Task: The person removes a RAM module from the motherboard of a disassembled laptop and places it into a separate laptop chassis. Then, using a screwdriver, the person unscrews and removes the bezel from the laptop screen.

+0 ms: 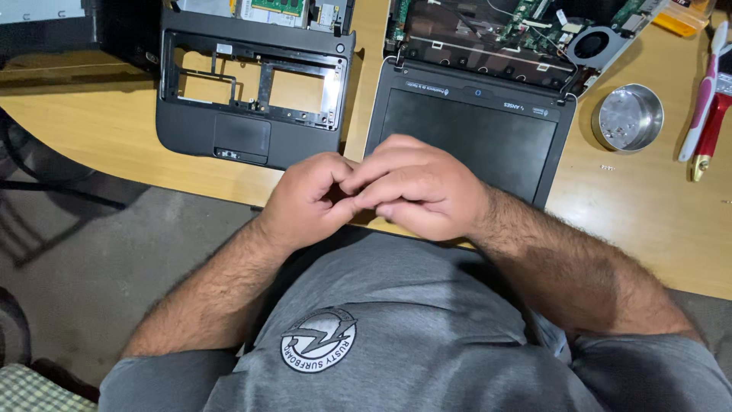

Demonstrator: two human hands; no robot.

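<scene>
Together, the left hand and right hand pinch fingertips just over the worktop edge, the laptop screen right behind. Whatever either grip holds is hidden; I cannot tell.

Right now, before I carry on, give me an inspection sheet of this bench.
Surface: wooden table, curved front edge.
Job's things: left hand and right hand pressed together at the table edge; whatever they pinch is hidden. Behind them, a dark opened laptop with screen panel laid flat and circuit board exposed.
Clutter: empty laptop palmrest frame, round metal dish, red and white tools, loose screws.
Hands: both closed, fingertips meeting.
Cables: thin wires over the board.
Surroundings: grey floor, checked cloth at lower left.
</scene>
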